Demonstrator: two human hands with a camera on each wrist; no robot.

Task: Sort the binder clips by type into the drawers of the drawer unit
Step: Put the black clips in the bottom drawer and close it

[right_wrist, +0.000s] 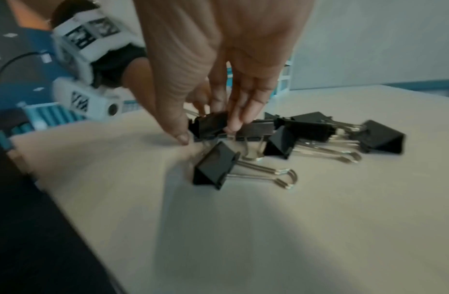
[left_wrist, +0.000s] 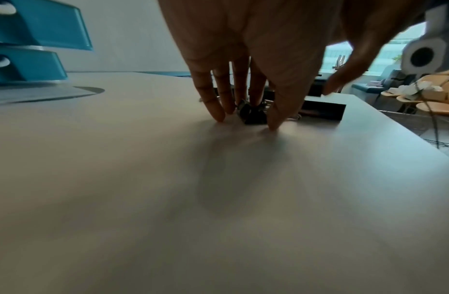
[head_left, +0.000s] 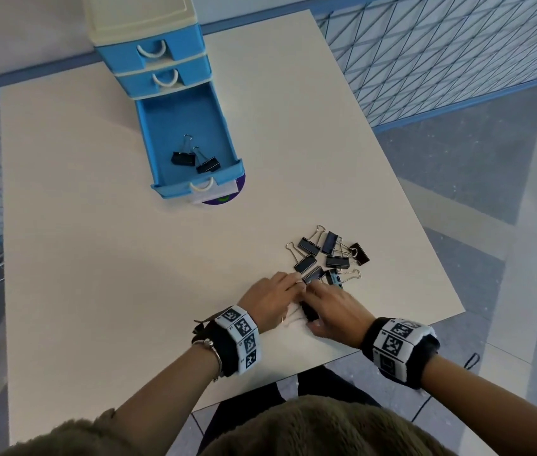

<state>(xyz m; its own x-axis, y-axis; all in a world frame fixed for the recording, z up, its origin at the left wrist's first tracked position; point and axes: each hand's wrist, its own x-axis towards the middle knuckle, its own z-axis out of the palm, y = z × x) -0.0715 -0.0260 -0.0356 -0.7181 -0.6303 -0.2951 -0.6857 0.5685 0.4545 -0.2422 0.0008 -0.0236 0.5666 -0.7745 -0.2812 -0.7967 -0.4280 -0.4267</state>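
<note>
A pile of black binder clips (head_left: 333, 255) with silver wire handles lies on the white table (head_left: 96, 225) at the right. Both hands work at its near edge. My left hand (head_left: 295, 281) straddles a small black clip (left_wrist: 252, 114) with thumb and fingers, fingertips (left_wrist: 218, 116) down on the table. My right hand (head_left: 313, 289) pinches a black clip (right_wrist: 210, 125) between thumb and fingers. The blue drawer unit (head_left: 148, 57) stands at the far side. Its bottom drawer (head_left: 227, 126) is pulled out and holds two black clips (head_left: 183, 158).
The two upper drawers are pushed in. A purple disc (head_left: 227, 199) shows under the open drawer's front. One larger clip (right_wrist: 215, 169) lies apart, just in front of my right hand. Blue mesh fencing (head_left: 441, 60) runs beyond the table's right edge.
</note>
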